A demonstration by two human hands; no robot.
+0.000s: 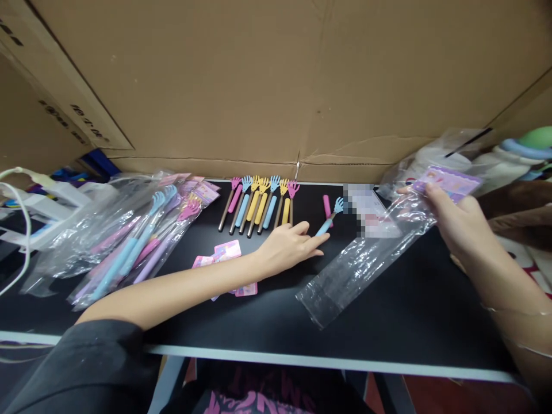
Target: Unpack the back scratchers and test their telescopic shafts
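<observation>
My left hand [288, 248] is stretched across the table with its index finger and thumb apart. Its index fingertip meets the handle of a small blue hand-shaped back scratcher [326, 225], which lies across a pink handle [327, 206]. Whether the finger presses on it or only overlaps it is unclear. Pinched in my right hand [459, 221] is a clear plastic bag [345, 282], by its end with a purple printed card [451, 181]. The bag's long flat body slants down toward the table middle. Left of the blue scratcher lies a row of pink, blue and yellow back scratchers [260, 208].
Bagged back scratchers [129, 247] pile up at the left. Small printed cards [227, 250] lie partly under my left forearm. A flat card in clear film [379, 215], partly blurred, lies beside the bag. Cardboard [241, 80] walls the back; a bottle [504, 161] stands right.
</observation>
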